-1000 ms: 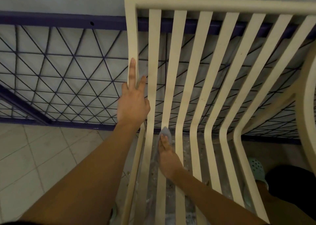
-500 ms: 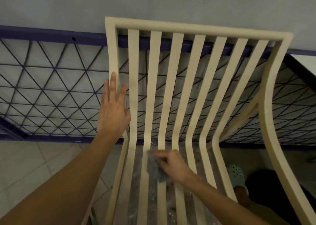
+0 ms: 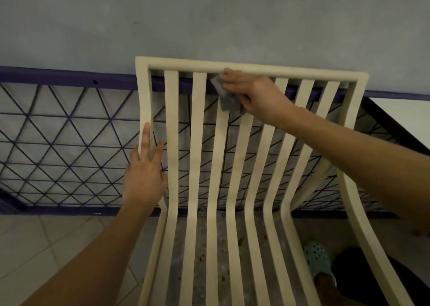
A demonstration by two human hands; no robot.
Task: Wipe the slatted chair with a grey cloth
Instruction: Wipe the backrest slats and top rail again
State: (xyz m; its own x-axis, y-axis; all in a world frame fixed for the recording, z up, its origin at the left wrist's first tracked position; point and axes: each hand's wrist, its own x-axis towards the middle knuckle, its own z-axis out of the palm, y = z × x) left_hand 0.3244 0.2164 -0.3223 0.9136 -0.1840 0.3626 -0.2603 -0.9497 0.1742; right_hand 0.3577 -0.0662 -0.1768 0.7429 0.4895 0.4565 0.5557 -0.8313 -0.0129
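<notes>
You wipe high on the chair (image 3: 195, 143) back, with your other hand bracing its side.

Nearest you, the chair's seat slats run over a speckled floor (image 3: 197, 247), and a pale green shoe (image 3: 317, 258) shows through the seat's right side. Further up, your left hand (image 3: 144, 175) rests on the chair's left post where seat bends into back, fingers straight and loose, gripping nothing. Higher still, your right hand (image 3: 258, 96) holds the cloth (image 3: 226, 101) against the middle slats just under the chair's top rail, fingers laid over it and thumb closed beneath it. The cloth hangs a little below your fingers and touches the slats. Behind the chair stands a purple fence (image 3: 58, 143) of triangular mesh, and beyond that a grey wall (image 3: 209, 15).
</notes>
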